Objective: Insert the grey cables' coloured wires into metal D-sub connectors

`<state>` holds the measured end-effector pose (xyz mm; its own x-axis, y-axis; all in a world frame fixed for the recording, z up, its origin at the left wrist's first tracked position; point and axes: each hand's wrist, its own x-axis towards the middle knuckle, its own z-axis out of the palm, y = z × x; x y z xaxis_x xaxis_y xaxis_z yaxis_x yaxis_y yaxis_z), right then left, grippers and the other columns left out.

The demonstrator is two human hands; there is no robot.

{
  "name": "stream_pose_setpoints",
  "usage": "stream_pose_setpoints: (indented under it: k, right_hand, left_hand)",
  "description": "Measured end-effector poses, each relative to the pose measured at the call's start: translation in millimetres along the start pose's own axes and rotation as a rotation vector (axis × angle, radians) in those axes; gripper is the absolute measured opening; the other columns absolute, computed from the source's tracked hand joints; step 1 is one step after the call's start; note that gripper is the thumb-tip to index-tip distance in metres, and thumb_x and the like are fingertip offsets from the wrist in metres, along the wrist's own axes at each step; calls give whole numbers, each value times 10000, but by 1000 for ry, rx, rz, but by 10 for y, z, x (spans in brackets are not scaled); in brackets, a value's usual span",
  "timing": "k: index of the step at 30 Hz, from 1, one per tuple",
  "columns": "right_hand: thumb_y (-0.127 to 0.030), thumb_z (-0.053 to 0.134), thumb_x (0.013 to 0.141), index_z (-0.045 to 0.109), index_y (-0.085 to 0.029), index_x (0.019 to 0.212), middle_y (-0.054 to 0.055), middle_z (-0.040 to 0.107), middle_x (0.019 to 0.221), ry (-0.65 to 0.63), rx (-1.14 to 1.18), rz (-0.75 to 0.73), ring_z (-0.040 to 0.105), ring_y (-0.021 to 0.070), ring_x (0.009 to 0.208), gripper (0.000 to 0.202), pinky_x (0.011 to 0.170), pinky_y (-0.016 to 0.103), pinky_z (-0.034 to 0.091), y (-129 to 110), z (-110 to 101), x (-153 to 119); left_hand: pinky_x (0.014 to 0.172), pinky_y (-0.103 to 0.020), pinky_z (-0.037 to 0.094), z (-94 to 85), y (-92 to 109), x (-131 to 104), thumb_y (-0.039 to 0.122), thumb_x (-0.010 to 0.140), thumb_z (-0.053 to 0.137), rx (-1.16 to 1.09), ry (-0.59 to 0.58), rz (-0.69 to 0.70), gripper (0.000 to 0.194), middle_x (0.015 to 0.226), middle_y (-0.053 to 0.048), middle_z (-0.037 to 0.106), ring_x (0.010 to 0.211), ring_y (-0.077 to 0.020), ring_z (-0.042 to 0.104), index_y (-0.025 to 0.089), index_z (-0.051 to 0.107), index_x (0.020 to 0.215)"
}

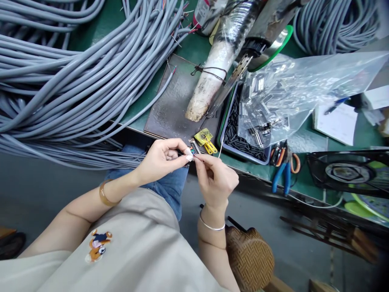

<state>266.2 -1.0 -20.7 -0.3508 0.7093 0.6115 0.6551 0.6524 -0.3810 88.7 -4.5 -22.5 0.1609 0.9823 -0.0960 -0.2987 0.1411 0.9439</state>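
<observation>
A small metal-edged connector [194, 147] with coloured wires sits at the fingertips, over the table's front edge. My left hand [165, 159] is closed in a pinch at its wired side, with white wrapping on the thumb and a finger. My right hand [216, 176] is also closed, thumb and forefinger pinched against the left fingertips. What it grips is too small to make out. Just beyond lies a yellow-handled small tool [207, 142]. To the right, a tray [223, 121] holds many short black sleeves, partly covered by a clear bag of metal parts [264, 97].
Bundled grey cables [100, 69] fill the left side. A wrapped white tube [209, 77] points toward me from the back. Pliers [284, 172] hang at the table edge near a black fan [349, 172]. A woven-top stool [251, 257] stands below right.
</observation>
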Motion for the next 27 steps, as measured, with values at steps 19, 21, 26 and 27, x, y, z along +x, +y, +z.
stream_pose_setpoints:
  k: [19,21,26,27]
  right_hand:
    - [-104,680,911,643,-224,953,30,792,1074,186,138,97,775,167,974,132,837,296,648,145,283,39]
    - [-83,673,905,630,-223,941,28,795,1081,205,109,72,777,153,944,151,832,279,643,138,302,80]
    - [-65,672,895,616,-219,927,35,795,1112,221,107,61,778,156,977,166,829,266,637,152,313,139]
    - [-68,671,896,617,-217,929,40,793,1115,221,131,73,775,161,995,162,826,267,637,160,313,144]
  left_hand:
    - [473,-147,367,11,-31,296,192,698,811,-18,206,72,215,719,-4,659,534,-31,495,140,602,709]
    - [515,-154,401,31,-39,323,179,711,779,47,251,127,180,717,-7,652,592,-53,544,143,603,703]
    - [540,-160,416,67,-13,370,180,733,733,168,300,207,142,761,-12,676,629,-63,560,151,597,706]
    - [537,-162,413,68,-2,376,189,738,731,174,295,207,141,764,-11,676,624,-62,554,151,598,709]
